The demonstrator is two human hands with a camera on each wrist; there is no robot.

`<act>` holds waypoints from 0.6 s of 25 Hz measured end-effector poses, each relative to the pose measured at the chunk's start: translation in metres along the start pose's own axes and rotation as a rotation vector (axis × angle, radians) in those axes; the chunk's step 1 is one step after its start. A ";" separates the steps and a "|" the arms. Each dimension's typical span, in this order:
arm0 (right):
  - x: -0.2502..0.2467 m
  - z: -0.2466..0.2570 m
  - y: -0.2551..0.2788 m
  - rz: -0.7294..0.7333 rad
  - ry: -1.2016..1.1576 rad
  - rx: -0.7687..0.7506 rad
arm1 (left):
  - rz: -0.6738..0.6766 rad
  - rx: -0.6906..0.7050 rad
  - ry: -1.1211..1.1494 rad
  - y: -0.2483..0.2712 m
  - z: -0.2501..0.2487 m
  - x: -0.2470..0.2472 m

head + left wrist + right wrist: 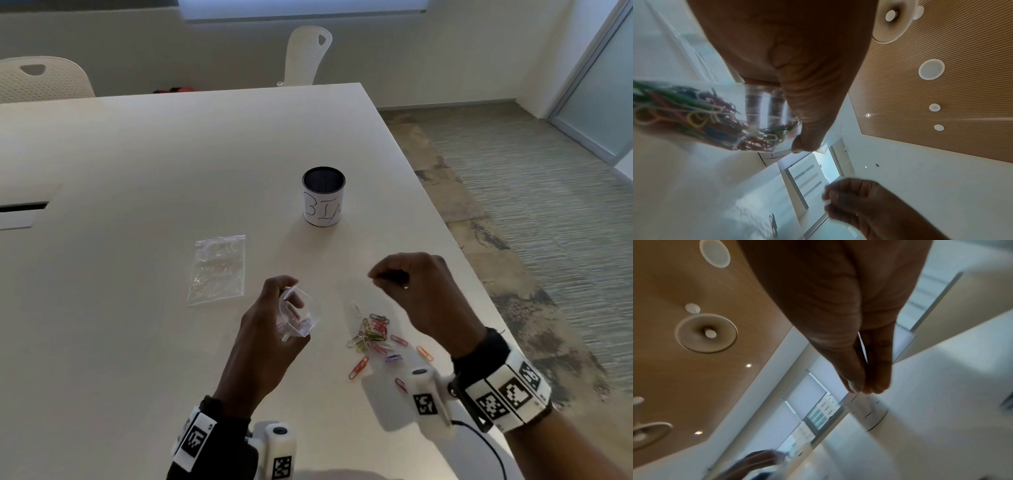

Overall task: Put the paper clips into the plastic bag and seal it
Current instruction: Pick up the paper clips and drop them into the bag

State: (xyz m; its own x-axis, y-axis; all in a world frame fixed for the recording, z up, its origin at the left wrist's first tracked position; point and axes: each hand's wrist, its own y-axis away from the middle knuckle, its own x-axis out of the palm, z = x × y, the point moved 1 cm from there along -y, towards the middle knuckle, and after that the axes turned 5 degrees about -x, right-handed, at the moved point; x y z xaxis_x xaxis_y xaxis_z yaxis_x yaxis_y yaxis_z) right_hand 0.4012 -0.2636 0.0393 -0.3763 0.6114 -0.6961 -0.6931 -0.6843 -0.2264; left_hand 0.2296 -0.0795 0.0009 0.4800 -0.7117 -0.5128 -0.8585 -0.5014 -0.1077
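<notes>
While left hand holds bag.

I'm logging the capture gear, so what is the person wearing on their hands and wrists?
Both hands are bare. The left wrist and right wrist each carry a black strap with white blocks printed with black square codes, plus a white camera housing. A thin black cable trails from the right one.

I can't tell whether my right hand pinches a clip; its fingertips are blurred. My left hand covers part of the plastic bag. The second bag's contents near the worktop's middle are unreadable.
</notes>
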 end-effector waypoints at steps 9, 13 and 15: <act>-0.007 -0.067 0.030 0.231 0.563 0.332 | 0.021 0.000 0.008 -0.002 -0.002 0.004; 0.012 -0.030 0.031 0.398 0.502 0.159 | 0.027 0.005 0.004 -0.002 -0.002 0.003; 0.021 -0.012 0.032 0.438 0.432 0.174 | 0.029 0.009 0.004 -0.001 -0.002 0.002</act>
State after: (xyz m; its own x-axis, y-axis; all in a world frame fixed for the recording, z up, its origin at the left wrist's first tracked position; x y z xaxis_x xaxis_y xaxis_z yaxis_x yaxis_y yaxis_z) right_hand 0.3785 -0.2779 0.0094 -0.3905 0.0491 -0.9193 -0.6344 -0.7379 0.2301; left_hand 0.2321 -0.0816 0.0020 0.4552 -0.7281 -0.5125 -0.8738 -0.4757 -0.1004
